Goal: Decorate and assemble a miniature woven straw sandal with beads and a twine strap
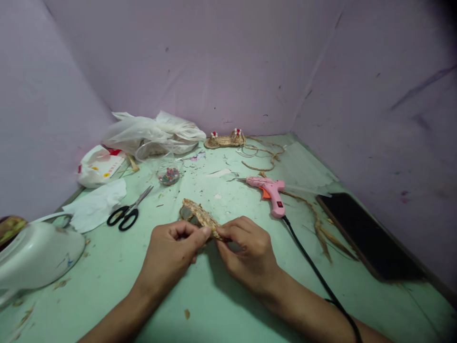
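A small braided straw piece (202,214) is held up over the table between my two hands, with a grey patch showing on its left side. My left hand (178,245) pinches its near edge, thumb on top and fingers curled below. On the right, my right hand (248,245) grips the near right end between thumb and fingers. Both hands hide the lower part of the piece. Beyond them to the right lies a pink glue gun (267,190) on its side, nozzle toward the left.
Black-handled scissors (130,209), white paper (96,202) and a white pot-like container (46,252) are at left. Behind stand a bead cup (168,175), plastic bags (153,131) and straw items with bead flowers (224,141). A phone (367,233) and the glue gun's cord (310,257) lie right.
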Demonstrator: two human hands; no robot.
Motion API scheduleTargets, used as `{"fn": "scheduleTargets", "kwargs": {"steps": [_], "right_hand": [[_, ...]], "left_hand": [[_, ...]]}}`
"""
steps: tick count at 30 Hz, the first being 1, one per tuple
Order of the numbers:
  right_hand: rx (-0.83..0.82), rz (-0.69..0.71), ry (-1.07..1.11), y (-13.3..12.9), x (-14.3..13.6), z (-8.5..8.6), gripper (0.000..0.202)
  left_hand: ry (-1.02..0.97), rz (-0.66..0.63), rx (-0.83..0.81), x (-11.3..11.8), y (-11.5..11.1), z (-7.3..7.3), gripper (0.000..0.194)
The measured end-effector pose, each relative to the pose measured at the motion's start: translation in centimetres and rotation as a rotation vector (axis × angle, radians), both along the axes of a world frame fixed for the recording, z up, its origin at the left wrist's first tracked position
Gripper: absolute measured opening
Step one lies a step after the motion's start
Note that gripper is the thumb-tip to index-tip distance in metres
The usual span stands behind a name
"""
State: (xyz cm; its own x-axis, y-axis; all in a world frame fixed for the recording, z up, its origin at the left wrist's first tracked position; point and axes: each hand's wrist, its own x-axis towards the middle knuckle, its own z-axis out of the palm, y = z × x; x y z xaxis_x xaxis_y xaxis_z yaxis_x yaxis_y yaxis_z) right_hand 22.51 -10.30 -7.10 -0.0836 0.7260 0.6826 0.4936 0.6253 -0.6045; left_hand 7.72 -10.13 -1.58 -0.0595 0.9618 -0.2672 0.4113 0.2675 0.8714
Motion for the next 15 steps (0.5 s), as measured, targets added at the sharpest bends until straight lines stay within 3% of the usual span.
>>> {"fn": "scheduleTargets", "kwargs": {"steps": [4,7,10,12,15], "right_hand": [[0.009,0.024,0.010,0.3,0.5,-0.2,0.019],[-0.014,0.051,0.069,0.5,0.7,-0.1,0.017],[-0.199,0.126,0.172,0.7,0.8,0.4,0.010],[-0.421,0.180,0.256,1.0,0.9,0.7,0.005],[-0.782,0.238,0.382,1.5,1.1,0.8,0.006]], "left_hand": [[-0.133,0.073,0.134,-1.6,0.6,-0.2,0.033],[0.103,0.184,0.411,-2.8,1.2,-0.4,0.016],[0.259,0.091,0.643,-3.9,1.9,-0.3,0.015],[0.244,-0.038,0.620,-4.5,2.2,-0.1,0.017],[0.169,-0.215,0.339,-4.9,2.5,0.3,0.021]]}}
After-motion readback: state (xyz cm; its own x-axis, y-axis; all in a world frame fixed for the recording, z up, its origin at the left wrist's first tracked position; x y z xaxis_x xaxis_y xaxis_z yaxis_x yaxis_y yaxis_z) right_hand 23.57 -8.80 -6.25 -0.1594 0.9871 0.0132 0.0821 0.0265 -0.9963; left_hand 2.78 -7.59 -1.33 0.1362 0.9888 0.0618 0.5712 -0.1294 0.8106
